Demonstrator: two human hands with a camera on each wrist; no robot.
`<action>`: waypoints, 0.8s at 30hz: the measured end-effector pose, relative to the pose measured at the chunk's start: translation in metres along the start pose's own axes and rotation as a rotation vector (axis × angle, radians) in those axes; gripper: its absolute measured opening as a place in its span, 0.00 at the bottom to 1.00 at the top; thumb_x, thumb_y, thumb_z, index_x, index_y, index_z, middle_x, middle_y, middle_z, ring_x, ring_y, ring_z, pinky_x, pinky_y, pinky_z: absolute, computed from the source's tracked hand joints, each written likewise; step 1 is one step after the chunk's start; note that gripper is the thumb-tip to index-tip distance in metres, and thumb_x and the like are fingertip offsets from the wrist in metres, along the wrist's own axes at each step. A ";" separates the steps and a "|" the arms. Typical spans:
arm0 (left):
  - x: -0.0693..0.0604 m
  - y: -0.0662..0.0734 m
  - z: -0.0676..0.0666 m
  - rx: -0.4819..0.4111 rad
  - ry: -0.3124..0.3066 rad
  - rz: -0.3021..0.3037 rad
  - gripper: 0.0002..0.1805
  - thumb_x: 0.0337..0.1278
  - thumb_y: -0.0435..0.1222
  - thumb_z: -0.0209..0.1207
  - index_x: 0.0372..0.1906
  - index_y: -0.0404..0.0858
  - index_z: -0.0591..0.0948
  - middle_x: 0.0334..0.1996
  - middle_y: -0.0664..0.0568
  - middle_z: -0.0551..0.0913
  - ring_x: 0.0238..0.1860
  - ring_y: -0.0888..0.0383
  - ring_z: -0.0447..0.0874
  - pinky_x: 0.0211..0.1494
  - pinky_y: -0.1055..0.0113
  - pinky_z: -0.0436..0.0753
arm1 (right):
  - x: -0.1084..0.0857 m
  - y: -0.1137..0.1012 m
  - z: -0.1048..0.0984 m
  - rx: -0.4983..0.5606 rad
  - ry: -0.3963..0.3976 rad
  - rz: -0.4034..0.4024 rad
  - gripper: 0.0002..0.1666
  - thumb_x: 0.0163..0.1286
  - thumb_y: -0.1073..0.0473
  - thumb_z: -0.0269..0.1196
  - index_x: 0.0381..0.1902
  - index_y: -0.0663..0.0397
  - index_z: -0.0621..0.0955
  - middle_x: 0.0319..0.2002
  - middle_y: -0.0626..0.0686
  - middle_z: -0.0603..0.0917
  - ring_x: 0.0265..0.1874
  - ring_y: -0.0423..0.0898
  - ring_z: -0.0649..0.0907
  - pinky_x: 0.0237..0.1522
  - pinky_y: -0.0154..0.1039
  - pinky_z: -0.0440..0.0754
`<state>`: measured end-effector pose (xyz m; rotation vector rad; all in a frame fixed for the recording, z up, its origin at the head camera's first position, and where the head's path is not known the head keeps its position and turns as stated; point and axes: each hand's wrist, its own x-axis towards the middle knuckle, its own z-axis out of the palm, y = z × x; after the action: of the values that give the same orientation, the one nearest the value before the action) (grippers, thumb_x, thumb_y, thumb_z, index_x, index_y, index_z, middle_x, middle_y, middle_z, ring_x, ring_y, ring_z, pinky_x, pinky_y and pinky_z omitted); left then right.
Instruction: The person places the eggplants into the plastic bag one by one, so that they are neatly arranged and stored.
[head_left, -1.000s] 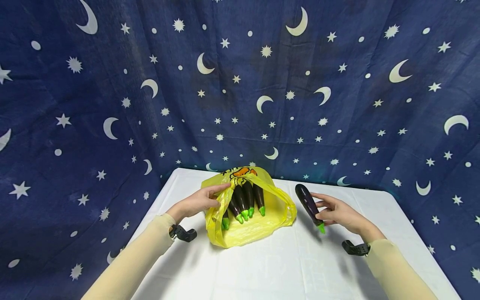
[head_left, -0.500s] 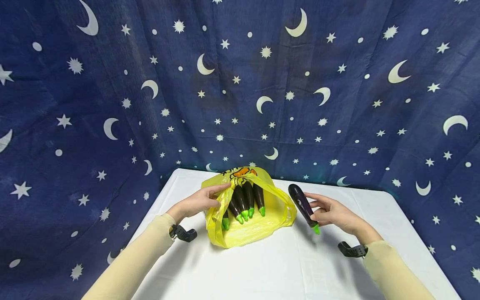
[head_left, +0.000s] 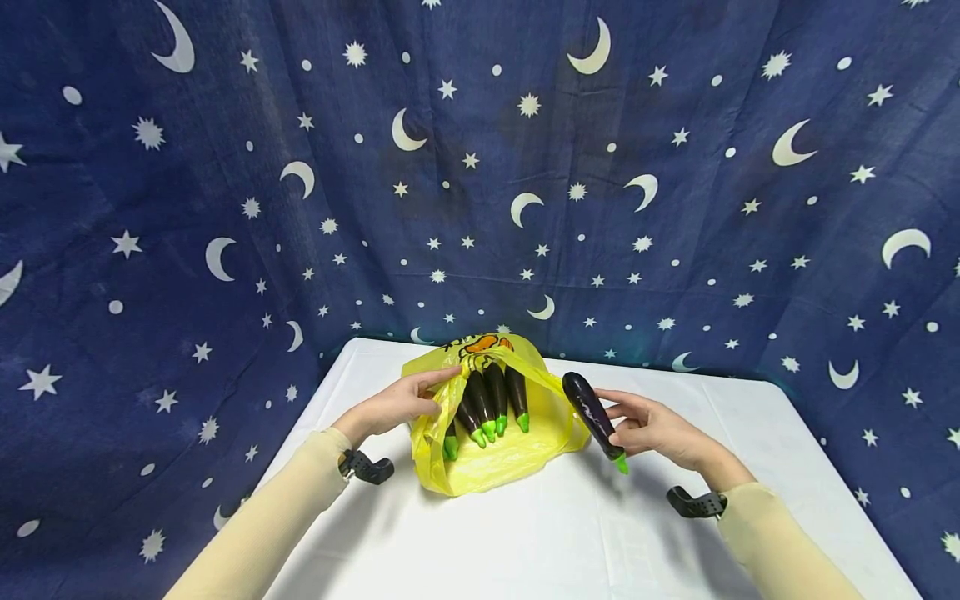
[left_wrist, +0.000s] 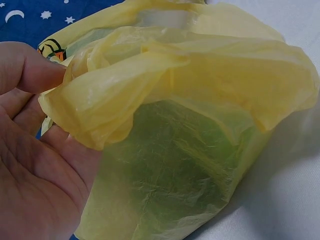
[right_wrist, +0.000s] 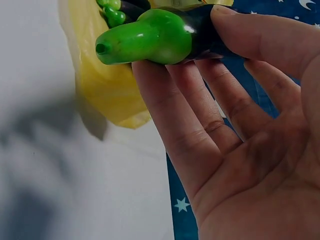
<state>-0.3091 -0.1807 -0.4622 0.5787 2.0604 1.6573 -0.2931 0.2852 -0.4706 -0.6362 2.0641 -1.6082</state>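
A yellow plastic bag [head_left: 558, 429] lies on its side with its mouth facing the front. Inside it sit several dark eggplants [head_left: 516, 393] with green stem ends. My left hand [head_left: 390, 407] pinches the upper left rim of the bag; in the left wrist view the thumb presses the thin film [left_wrist: 120, 90]. Between thumb and fingers my right hand [head_left: 667, 432] holds another eggplant [head_left: 588, 410], tilted, just right of the bag's mouth and above the table. Its green stem end [right_wrist: 150, 40] points toward the right wrist camera.
The bag stands on a white-covered table [head_left: 480, 550]. Behind and at both sides hangs a dark blue cloth [head_left: 465, 208] with moons and stars. A black band [head_left: 697, 502] circles the right wrist, and a similar one [head_left: 367, 467] the left.
The right hand has moved left with its eggplant, bringing it up to the right edge of the bag's mouth. The left hand and the bag stay where they were.
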 end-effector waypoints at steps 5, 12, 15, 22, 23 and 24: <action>0.000 -0.001 0.000 -0.004 0.001 0.000 0.45 0.57 0.20 0.53 0.81 0.47 0.61 0.76 0.46 0.65 0.54 0.54 0.81 0.53 0.62 0.84 | 0.004 0.001 0.005 0.004 -0.016 0.002 0.45 0.70 0.67 0.64 0.80 0.56 0.59 0.60 0.67 0.78 0.46 0.55 0.87 0.46 0.53 0.86; 0.001 0.001 0.000 0.002 -0.003 0.005 0.45 0.56 0.22 0.54 0.81 0.47 0.61 0.76 0.47 0.65 0.53 0.54 0.81 0.52 0.62 0.84 | 0.010 0.003 0.012 0.017 -0.031 0.001 0.45 0.70 0.67 0.64 0.81 0.55 0.59 0.61 0.65 0.78 0.47 0.54 0.87 0.45 0.54 0.86; 0.001 0.002 0.000 0.008 0.001 -0.001 0.45 0.56 0.22 0.54 0.81 0.47 0.61 0.76 0.48 0.64 0.54 0.54 0.81 0.53 0.63 0.84 | 0.014 0.004 0.016 0.018 -0.038 -0.007 0.45 0.69 0.67 0.65 0.80 0.57 0.60 0.61 0.65 0.78 0.47 0.53 0.86 0.45 0.53 0.86; 0.001 0.002 0.000 0.011 0.001 -0.002 0.45 0.56 0.22 0.54 0.81 0.48 0.61 0.77 0.49 0.63 0.55 0.55 0.80 0.54 0.63 0.83 | 0.023 0.008 0.024 0.026 -0.067 -0.024 0.44 0.69 0.68 0.65 0.79 0.60 0.60 0.61 0.66 0.78 0.46 0.52 0.87 0.45 0.52 0.87; 0.001 0.002 0.000 0.009 0.000 -0.002 0.45 0.56 0.22 0.54 0.81 0.47 0.61 0.77 0.49 0.63 0.55 0.54 0.80 0.54 0.62 0.83 | 0.024 0.008 0.026 0.029 -0.070 -0.020 0.45 0.69 0.68 0.65 0.79 0.60 0.60 0.60 0.66 0.78 0.46 0.53 0.87 0.45 0.53 0.87; 0.001 0.002 0.000 0.007 -0.002 -0.001 0.45 0.56 0.22 0.54 0.81 0.47 0.61 0.77 0.48 0.64 0.55 0.54 0.80 0.54 0.62 0.83 | 0.025 0.009 0.027 0.033 -0.074 -0.017 0.45 0.68 0.68 0.65 0.79 0.60 0.60 0.60 0.65 0.78 0.46 0.53 0.87 0.45 0.53 0.87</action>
<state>-0.3099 -0.1793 -0.4600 0.5807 2.0659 1.6492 -0.2976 0.2509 -0.4866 -0.6933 1.9801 -1.6005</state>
